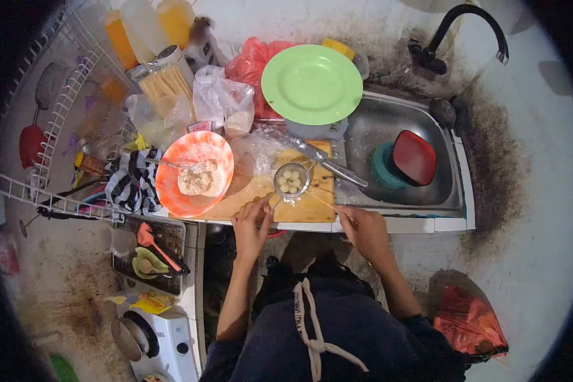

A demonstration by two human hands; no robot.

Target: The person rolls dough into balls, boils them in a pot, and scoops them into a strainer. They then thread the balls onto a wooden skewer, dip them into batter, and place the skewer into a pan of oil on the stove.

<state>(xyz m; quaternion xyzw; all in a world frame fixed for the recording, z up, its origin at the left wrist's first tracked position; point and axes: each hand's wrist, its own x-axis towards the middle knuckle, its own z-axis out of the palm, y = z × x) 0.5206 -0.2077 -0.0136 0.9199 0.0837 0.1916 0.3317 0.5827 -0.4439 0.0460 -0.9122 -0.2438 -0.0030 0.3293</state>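
left hand point(251, 224): fingers pinched at strainer point(291, 179) handle, on cutting board point(299, 207)
right hand point(363, 228): closed on thin skewer point(325, 202)
strainer: holds pale balls point(290, 180)

light: dim, cool overhead — lens: strong fisheye, black vignette corners — focus: soft at the edges

View: single, head-worn camera; position: above the person's own chest and forearms; direction: forward and steeply down; lens: wide fisheye, dark rounded corners; range: close, arm's reach from the table point(395, 224); coverage: cutting board point(299, 207) at centre, sink point(388, 127) to the right, wire rack point(57, 114) to the left, floor at the lower edges; no second view.
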